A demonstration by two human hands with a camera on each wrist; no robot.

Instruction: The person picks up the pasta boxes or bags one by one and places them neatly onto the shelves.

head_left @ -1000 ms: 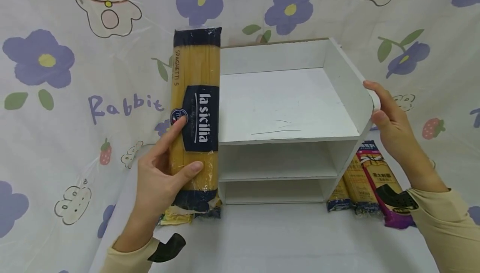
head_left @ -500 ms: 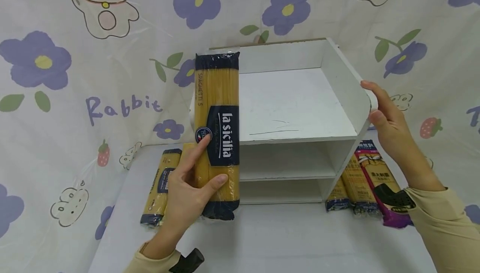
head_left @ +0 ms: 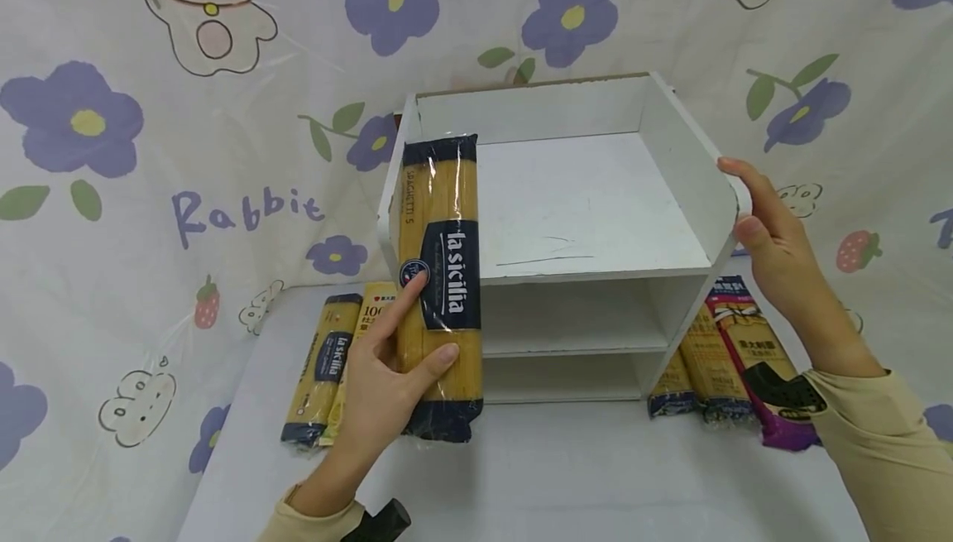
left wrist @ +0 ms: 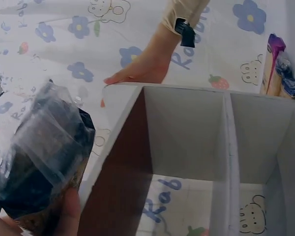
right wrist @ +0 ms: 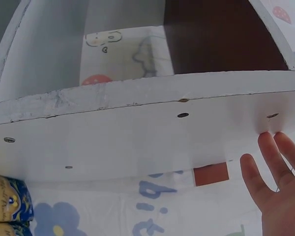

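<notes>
Two hands, left hand (head_left: 380, 393) gripping spaghetti pack (head_left: 447, 203), right hand (head_left: 785, 269) holding white shelf (head_left: 581, 203)

Soft, even light fills the head view, with faint shadows on the worktop (head_left: 581, 476) and small white glints on the pasta packet (head_left: 452, 281). Both wrist views are dimmer and greyer, the shelf (right wrist: 123, 142) darker inside; the left one shows the pasta packet softly, perhaps out of focus.
</notes>
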